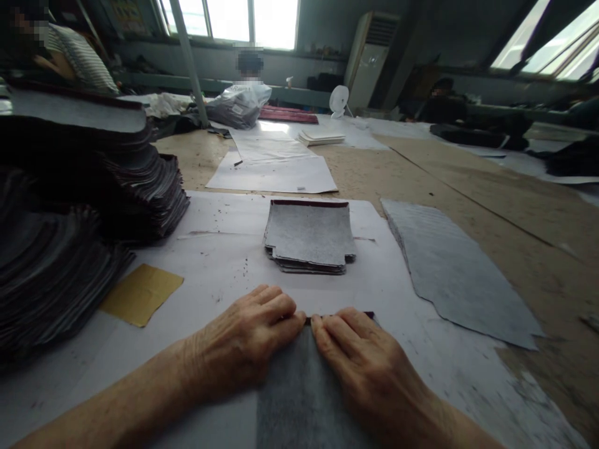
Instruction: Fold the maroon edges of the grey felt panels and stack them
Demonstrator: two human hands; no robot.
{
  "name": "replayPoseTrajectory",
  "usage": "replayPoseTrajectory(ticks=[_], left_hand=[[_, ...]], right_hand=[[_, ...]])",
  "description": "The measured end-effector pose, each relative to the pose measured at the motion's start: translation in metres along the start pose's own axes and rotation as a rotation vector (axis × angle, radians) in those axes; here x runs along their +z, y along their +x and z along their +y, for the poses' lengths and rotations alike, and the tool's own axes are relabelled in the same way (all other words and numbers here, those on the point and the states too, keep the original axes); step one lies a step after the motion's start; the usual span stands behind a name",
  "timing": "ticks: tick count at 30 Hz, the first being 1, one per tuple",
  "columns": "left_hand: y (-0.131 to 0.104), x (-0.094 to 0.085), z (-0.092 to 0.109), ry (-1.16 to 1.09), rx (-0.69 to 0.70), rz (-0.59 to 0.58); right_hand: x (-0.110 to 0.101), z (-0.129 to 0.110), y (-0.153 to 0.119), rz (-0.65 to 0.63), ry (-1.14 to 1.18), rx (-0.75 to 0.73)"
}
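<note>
A grey fabric piece with a narrow dark red strip along its far edge lies in front of me on white paper. My left hand is closed at that edge, its fingers curled and thumb tip pressed on the strip. Close beside it, my right hand pinches the same edge, fingers bent together. The strip shows between the thumbs and past the right knuckles; the rest of the edge is hidden under the hands. Just beyond sits a small stack of similar grey pieces, notched at the near corners, with a dark red far edge.
Tall piles of dark fabric pieces stand at the left, near a yellow-brown square. Larger grey sheets lie at the right. White paper is farther back, with a small white fan. Other people are across the room.
</note>
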State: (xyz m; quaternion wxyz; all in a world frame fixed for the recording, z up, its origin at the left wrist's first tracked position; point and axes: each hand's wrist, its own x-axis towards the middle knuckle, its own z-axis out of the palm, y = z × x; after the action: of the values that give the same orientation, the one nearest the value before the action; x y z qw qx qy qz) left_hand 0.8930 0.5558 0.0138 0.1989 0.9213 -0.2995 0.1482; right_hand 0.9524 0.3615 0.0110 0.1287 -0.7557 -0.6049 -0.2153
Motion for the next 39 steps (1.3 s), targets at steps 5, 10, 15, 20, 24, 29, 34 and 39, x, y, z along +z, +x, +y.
replayPoseTrajectory(ticks=[5, 10, 15, 20, 24, 29, 34, 39], left_hand=[[-0.015, -0.010, -0.006, -0.088, -0.045, 0.037], [-0.014, -0.012, -0.002, 0.000, -0.015, 0.005], [-0.012, -0.008, 0.005, 0.105, 0.032, -0.011], [-0.012, -0.008, 0.004, 0.119, 0.053, -0.023], [-0.016, -0.010, -0.004, -0.021, 0.006, 0.035], [-0.025, -0.010, -0.009, -0.099, -0.048, 0.116], [-0.030, -0.010, -0.007, 0.005, -0.017, 0.108], [-0.034, -0.014, 0.009, 0.145, -0.009, 0.087]], right_hand=[[-0.002, 0.004, -0.001, 0.010, -0.002, -0.022], [-0.003, 0.002, 0.003, -0.027, -0.042, -0.021], [-0.006, -0.007, 0.016, -0.085, -0.131, -0.012], [0.003, -0.012, 0.025, -0.009, -0.045, -0.032], [0.009, -0.010, 0.021, 0.007, 0.057, -0.058], [0.011, -0.007, 0.020, 0.048, 0.084, -0.045], [0.010, -0.002, 0.019, -0.022, 0.174, -0.025], [0.009, 0.001, 0.021, -0.080, 0.219, 0.019]])
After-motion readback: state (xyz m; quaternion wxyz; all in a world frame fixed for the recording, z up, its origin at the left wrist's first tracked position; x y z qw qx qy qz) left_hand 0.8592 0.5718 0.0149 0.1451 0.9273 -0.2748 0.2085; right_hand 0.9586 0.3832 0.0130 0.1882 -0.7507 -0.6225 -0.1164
